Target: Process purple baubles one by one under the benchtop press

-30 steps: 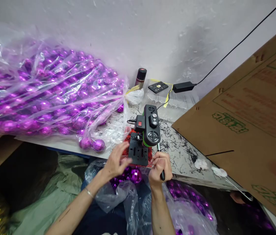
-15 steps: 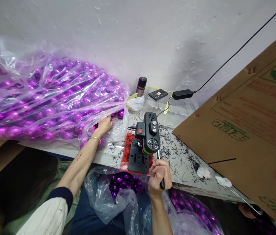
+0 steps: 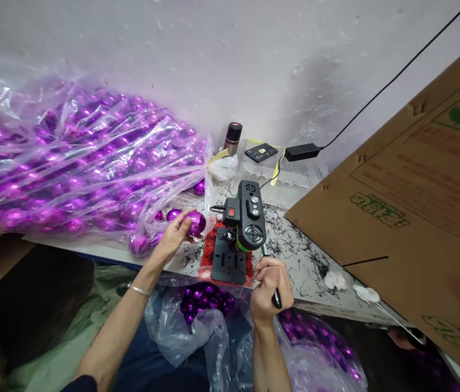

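Note:
Between its fingers and thumb my left hand [image 3: 176, 234] grips a shiny purple bauble [image 3: 196, 223], just left of a small black bench machine [image 3: 252, 215]. The machine has a slotted base plate [image 3: 228, 261], a red switch and silver buttons. My right hand [image 3: 271, 286] is wrapped round the black-ended lever handle [image 3: 276, 299] at the machine's right side. Beneath the base plate lies a red mat [image 3: 206, 261] strewn with black bits. An open plastic bag [image 3: 172, 326] with small purple pieces [image 3: 205, 299] rests on my lap below the table edge.
A big clear bag of purple baubles [image 3: 91, 152] fills the left of the table. Behind the machine are a dark spray can [image 3: 233, 139], a phone-like device [image 3: 261, 152] and a black power adapter [image 3: 304, 152]. A large cardboard box [image 3: 409, 201] stands at right.
My left hand first moved from beside the base plate into the big bag's mouth, then came back toward the machine with a purple bauble. My right hand has stayed on the lever.

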{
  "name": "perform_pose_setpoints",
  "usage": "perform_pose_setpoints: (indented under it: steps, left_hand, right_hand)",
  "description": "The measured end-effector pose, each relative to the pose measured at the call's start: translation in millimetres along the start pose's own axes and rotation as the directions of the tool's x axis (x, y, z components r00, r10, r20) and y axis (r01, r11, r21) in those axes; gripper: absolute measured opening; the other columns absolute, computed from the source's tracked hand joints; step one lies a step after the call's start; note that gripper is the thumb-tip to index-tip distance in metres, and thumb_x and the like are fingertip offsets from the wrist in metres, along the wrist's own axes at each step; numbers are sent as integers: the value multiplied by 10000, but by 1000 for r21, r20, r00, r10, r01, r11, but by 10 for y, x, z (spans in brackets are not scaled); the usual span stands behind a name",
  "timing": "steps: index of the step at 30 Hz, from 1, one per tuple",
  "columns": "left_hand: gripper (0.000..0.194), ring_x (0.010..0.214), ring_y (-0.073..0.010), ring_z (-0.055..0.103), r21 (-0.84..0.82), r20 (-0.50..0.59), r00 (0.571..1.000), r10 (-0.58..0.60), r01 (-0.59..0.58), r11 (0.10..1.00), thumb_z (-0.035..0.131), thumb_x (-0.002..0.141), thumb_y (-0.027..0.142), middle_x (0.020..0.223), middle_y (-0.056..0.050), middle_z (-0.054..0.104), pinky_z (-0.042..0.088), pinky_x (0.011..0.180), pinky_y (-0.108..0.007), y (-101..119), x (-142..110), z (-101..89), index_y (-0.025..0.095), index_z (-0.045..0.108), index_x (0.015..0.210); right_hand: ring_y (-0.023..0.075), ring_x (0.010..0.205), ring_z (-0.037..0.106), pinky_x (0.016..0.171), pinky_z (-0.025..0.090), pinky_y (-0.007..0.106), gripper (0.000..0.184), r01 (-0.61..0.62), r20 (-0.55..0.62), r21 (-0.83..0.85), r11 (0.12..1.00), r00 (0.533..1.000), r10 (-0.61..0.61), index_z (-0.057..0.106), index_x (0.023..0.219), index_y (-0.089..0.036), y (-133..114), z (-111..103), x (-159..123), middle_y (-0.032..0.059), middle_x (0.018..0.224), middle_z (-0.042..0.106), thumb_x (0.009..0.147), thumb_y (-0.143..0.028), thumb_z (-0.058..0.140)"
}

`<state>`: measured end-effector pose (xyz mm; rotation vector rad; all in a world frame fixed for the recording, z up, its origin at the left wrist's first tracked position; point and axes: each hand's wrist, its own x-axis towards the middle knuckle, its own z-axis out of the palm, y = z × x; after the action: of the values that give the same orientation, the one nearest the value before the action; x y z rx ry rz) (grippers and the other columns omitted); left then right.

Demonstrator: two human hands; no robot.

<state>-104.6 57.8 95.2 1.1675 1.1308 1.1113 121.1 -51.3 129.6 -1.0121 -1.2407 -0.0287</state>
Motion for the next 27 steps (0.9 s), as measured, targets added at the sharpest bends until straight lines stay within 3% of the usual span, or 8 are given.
perform_pose_setpoints:
  steps: [2,5,8,12,18,27]
  left_hand:
    - [915,856,-259,814,-177,11,997,-72,73,982,785,823,856,1157,-118,819,659,675,-351,-165,-245,194,217,658,1465]
    - [791,1071,-270,808,-274,-41,994,-104,89,958,868,826,717,1270,-106,800,674,921,-396,-428,-489,493,242,639,1417]
    - [723,1164,-279,784,-213,-79,995,-56,38,976,877,835,631,1262,-110,792,627,1058,-432,-646,-576,735,232,601,1372]
    - [604,1188,-293,769,-51,-124,988,95,-102,994,837,877,563,1232,-121,774,594,1097,-468,-837,-554,957,223,583,1306]
    - [556,1207,-298,761,124,-159,965,210,-192,974,835,873,461,1308,-132,741,589,1109,-507,-991,-497,1132,236,577,1311]
    - [601,1191,-294,789,229,-110,964,244,-214,950,871,878,381,1312,-110,752,626,1061,-477,-1018,-444,1136,253,547,1367]
  right_hand:
    - [138,645,623,597,435,297,429,8,0,-12,1000,1000,-8,533,697,-232,-49,8,77,-38,637,543,1121,-183,498]
    - [146,633,616,597,429,314,427,22,0,-29,999,1000,-22,539,695,-236,-87,8,142,-37,626,543,1118,-190,510]
    - [148,638,618,605,436,320,423,32,20,-51,998,999,-31,540,700,-239,-89,-11,149,-35,628,545,1117,-183,497]
    - [139,664,632,626,458,307,396,45,71,-51,998,997,-41,554,731,-235,-78,-50,129,-31,667,584,1112,-154,486]
    - [137,670,625,626,465,298,379,38,88,-59,998,996,-33,541,743,-237,-75,-75,102,-29,686,592,1102,-131,481]
    - [129,665,632,612,455,284,382,63,82,-73,995,995,-57,535,743,-236,-66,-58,75,-30,694,596,1095,-110,458]
